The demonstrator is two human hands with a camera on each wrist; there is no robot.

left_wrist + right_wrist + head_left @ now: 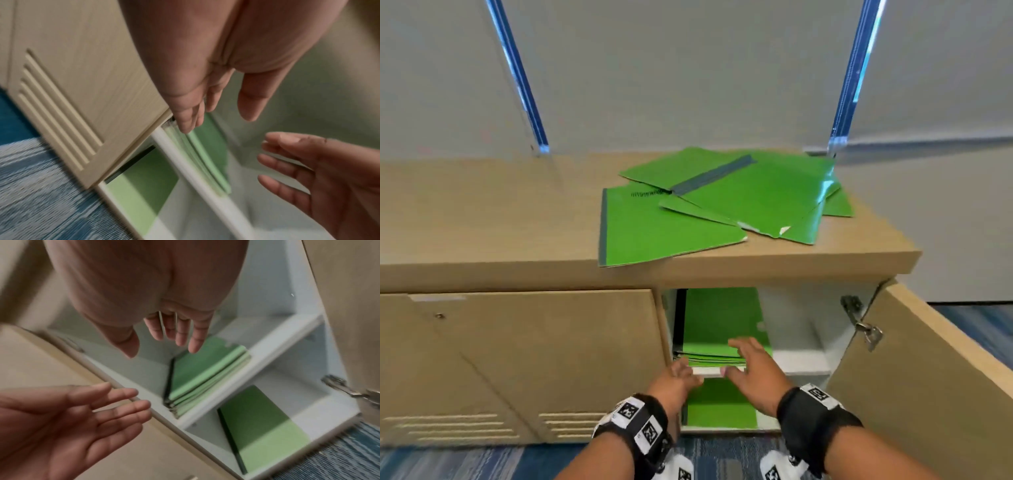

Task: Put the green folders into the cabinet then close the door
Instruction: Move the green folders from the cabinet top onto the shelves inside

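Note:
Several green folders (726, 198) lie scattered on the wooden cabinet top (482, 219). The cabinet's right door (928, 377) stands open. On the white upper shelf (801, 366) lies a stack of green folders (722, 325) (207, 155) (201, 374). One more green folder (719, 404) (261, 423) lies on the bottom shelf. My left hand (681, 371) (189, 120) is open, its fingertips by the stack's front left corner. My right hand (739, 356) (179, 335) is open just above the stack's front edge. Neither hand holds anything.
The left cabinet door (517, 359), with slots near its bottom, is closed. A metal hinge (859, 322) sticks out inside the open door. Blue carpet (448, 462) covers the floor. A grey wall rises behind the cabinet top.

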